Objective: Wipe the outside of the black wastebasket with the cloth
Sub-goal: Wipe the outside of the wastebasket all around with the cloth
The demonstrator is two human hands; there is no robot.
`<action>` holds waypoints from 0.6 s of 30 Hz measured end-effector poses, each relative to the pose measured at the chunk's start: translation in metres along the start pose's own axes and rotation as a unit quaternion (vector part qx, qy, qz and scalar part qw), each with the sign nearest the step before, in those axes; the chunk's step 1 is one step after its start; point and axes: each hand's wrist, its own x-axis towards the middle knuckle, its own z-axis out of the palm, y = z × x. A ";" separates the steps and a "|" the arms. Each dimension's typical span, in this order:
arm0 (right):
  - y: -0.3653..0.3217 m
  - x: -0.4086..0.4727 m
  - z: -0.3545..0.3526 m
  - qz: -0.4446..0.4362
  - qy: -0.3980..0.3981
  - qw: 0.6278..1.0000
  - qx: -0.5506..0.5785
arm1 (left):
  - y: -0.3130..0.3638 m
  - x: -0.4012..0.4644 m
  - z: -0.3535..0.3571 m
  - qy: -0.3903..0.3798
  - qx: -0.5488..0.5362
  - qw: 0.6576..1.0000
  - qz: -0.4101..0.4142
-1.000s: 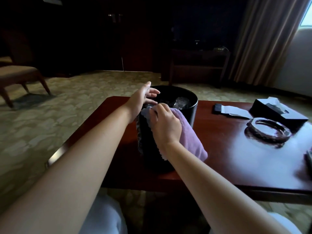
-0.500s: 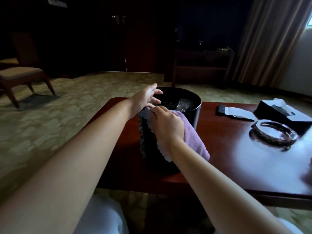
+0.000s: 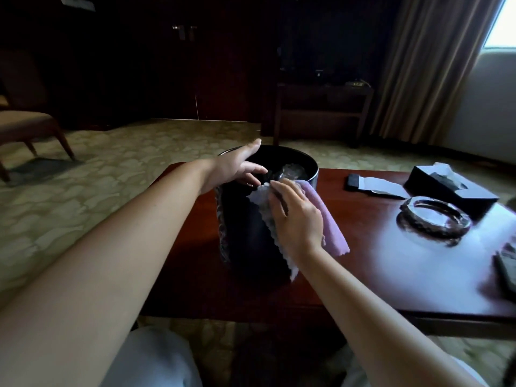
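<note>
Since a second ago your right hand (image 3: pixel 296 219) has flattened out: the fingers that were curled over the cloth (image 3: pixel 329 227) now lie straight, pressing it against the near right wall of the black wastebasket (image 3: pixel 248 238). Your left hand (image 3: pixel 237 167) has stayed on the far left of the rim, fingers spread and relaxed, their tips reaching inside.

The lower left wall of the basket is dim and hard to read, and your right forearm covers its lower right side. Something clear and crumpled lies inside; you cannot tell what. A dark object at the table's right edge is cut off by the frame.

The basket stands near the left end of the red-brown table (image 3: pixel 363 275), with bare wood open in front and to its right. An ashtray (image 3: pixel 434 219) and a tissue box (image 3: pixel 449 191) sit well apart on the right.

The cloth is lilac with a pale scalloped edge trailing down the glossy black wall.
</note>
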 end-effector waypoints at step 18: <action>0.045 0.014 -0.037 -0.083 0.079 0.993 -0.032 | 0.019 0.006 0.036 0.100 0.147 0.976 -0.125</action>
